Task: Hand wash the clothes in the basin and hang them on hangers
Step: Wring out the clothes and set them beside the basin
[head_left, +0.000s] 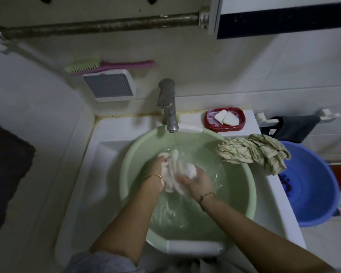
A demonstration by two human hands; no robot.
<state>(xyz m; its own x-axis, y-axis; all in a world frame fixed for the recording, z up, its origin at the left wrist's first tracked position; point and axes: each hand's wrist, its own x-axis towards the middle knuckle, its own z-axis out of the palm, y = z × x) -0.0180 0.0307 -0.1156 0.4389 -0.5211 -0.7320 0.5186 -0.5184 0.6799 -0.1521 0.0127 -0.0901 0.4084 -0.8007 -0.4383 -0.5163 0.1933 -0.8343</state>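
Note:
A pale green basin (126, 170) sits in the white sink, partly filled with water. Above the water I hold a wet white garment (175, 172), bunched between both hands. My left hand (158, 174) grips its left side, a gold bangle on the wrist. My right hand (197, 182) grips the right end, a dark cord on the wrist. Water runs from the metal tap (168, 107) into the basin. A wrung, beige patterned garment (254, 152) lies on the sink's right rim, touching the basin's edge.
A red soap dish (224, 119) with two white soap pieces sits behind the basin. A blue tub (313, 184) stands to the right, below the sink. A green and pink brush (106, 66) lies on a wall box. A dark cloth (291, 127) hangs at right.

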